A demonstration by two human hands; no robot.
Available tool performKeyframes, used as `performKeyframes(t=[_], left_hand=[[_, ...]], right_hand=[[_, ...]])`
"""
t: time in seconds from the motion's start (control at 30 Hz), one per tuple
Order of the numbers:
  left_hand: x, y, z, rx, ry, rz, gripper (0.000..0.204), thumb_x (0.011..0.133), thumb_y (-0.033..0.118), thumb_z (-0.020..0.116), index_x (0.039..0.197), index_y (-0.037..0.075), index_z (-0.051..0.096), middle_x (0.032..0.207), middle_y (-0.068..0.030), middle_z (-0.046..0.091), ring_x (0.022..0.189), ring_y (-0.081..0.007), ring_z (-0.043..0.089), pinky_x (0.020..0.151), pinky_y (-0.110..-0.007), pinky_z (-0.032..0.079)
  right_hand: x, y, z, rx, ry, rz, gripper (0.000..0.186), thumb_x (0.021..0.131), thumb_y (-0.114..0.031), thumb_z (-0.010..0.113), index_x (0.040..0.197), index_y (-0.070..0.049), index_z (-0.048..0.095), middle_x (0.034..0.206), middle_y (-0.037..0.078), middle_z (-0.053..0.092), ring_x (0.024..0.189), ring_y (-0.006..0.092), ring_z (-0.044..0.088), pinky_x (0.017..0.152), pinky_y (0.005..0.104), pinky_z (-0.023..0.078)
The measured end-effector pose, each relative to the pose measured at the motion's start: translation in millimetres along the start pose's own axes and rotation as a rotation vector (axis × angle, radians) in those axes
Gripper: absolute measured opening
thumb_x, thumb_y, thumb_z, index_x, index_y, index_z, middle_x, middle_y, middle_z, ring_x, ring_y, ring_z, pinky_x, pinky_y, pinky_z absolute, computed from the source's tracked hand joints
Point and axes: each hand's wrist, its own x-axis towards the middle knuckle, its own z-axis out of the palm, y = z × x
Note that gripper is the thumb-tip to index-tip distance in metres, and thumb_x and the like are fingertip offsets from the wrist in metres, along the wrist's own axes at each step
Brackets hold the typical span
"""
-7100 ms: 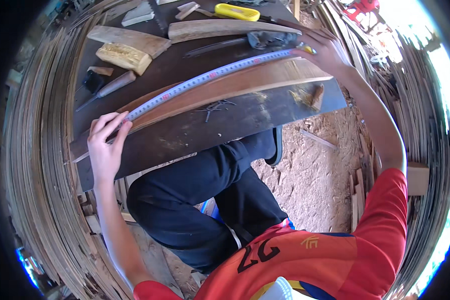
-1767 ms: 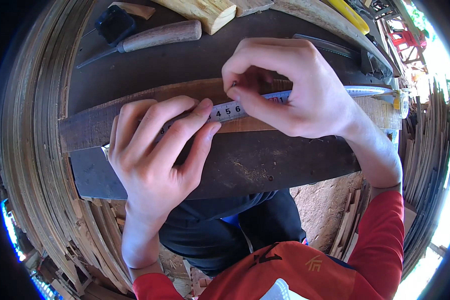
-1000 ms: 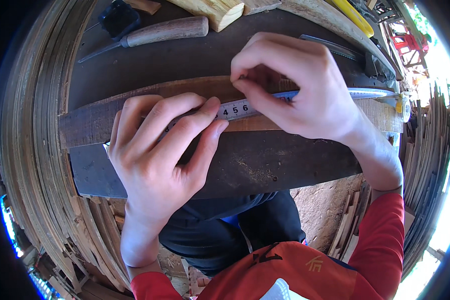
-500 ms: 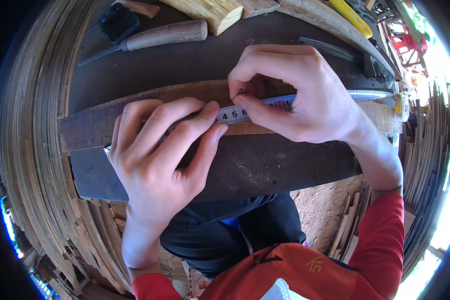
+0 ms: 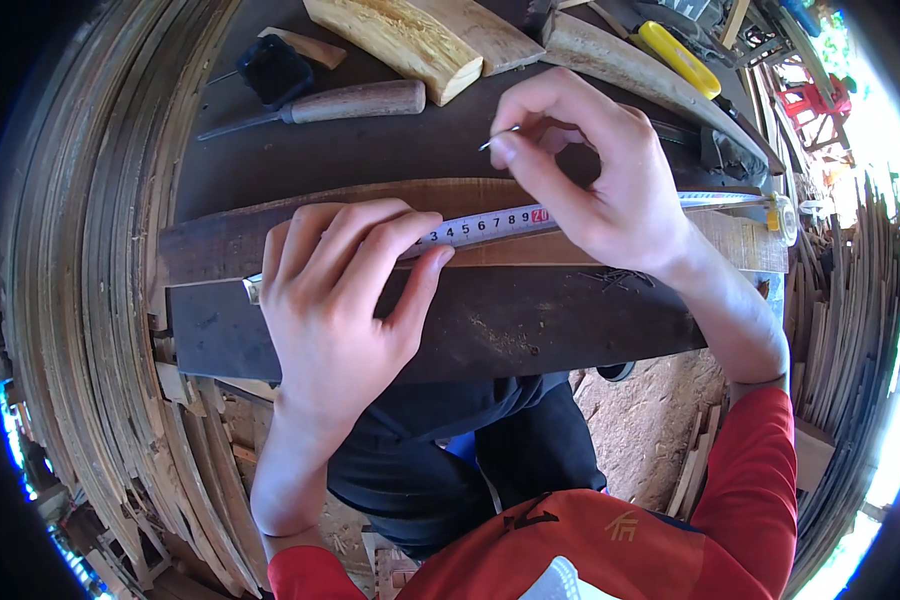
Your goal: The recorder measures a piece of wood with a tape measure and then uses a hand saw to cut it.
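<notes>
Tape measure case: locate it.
In the head view, the tape measure case is at the right end of the wooden board, right of the right hand.

The left hand (image 5: 340, 285) hides part of the tape (image 5: 480, 228) and board (image 5: 215, 246), the right hand (image 5: 605, 190) another part and some of the nail (image 5: 486, 146).

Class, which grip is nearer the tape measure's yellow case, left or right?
Right: the right grip is left of the yellow case; the left grip, on the tape, is farther left.
</notes>
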Motion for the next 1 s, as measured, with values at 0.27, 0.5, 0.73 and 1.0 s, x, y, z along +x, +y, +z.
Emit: performKeyframes(t=[0.27, 0.5, 0.73, 1.0], left_hand=[[12, 20, -30, 0.048, -0.044, -0.005, 0.012, 0.083, 0.006, 0.081, 0.087, 0.008, 0.07, 0.085, -0.0043, 0.071, 0.078, -0.0233, 0.068, 0.073, -0.036, 0.051], [91, -16, -31, -0.067, -0.442, -0.089, 0.016, 0.097, 0.018, 0.073, 0.097, 0.002, 0.073, 0.089, -0.0067, 0.073, 0.081, -0.0132, 0.067, 0.077, -0.032, 0.053], [142, -62, -9, -0.041, -0.576, -0.1, 0.022, 0.099, 0.027, 0.072, 0.102, 0.005, 0.072, 0.09, -0.0069, 0.073, 0.081, -0.0146, 0.066, 0.075, -0.032, 0.052], [102, -61, 14, 0.11, -0.302, -0.105, 0.019, 0.096, 0.022, 0.073, 0.11, 0.009, 0.074, 0.105, -0.0091, 0.075, 0.098, -0.0245, 0.071, 0.088, -0.038, 0.054]], right_hand=[[-40, -32, -49, -0.224, 0.142, -0.274, 0.019, 0.087, 0.012, 0.067, 0.103, 0.003, 0.061, 0.091, 0.014, 0.068, 0.081, 0.0242, 0.067, 0.074, 0.0333, 0.055], [-133, -32, -130, -0.526, 0.426, 0.144, 0.008, 0.099, 0.002, 0.061, 0.107, 0.002, 0.062, 0.109, 0.015, 0.068, 0.103, 0.0219, 0.065, 0.096, 0.0339, 0.05], [-186, 14, -241, -0.567, 0.51, 0.372, 0.012, 0.101, -0.01, 0.065, 0.109, -0.001, 0.066, 0.115, 0.008, 0.072, 0.1, 0.0141, 0.064, 0.091, 0.0306, 0.048], [-193, 50, -262, -0.542, 0.403, 0.481, 0.021, 0.097, -0.017, 0.074, 0.114, -0.005, 0.078, 0.1, 0.003, 0.077, 0.083, 0.0081, 0.064, 0.079, 0.0255, 0.05]])
